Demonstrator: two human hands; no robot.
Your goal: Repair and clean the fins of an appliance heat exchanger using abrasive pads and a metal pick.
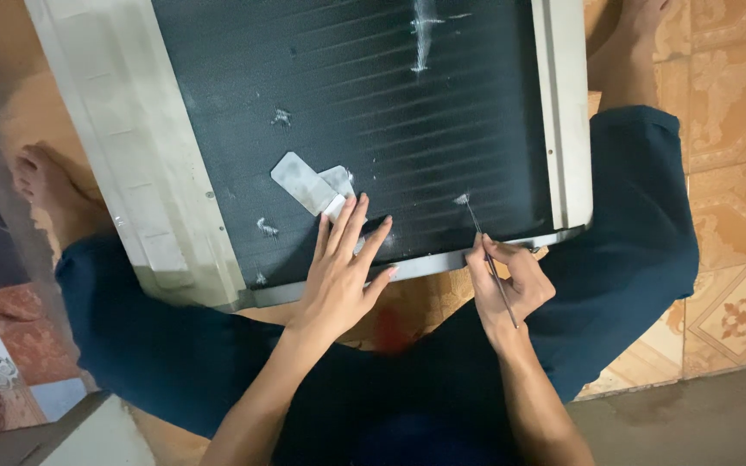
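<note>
Head: pick (492, 263) in rt hand (511, 289)

You get dim, warm light; the left edge of the frame looks blurred, perhaps by distortion.

the finned panel (347, 103) runs off the top edge; left hand (343, 272) hides its lower fins.
</note>
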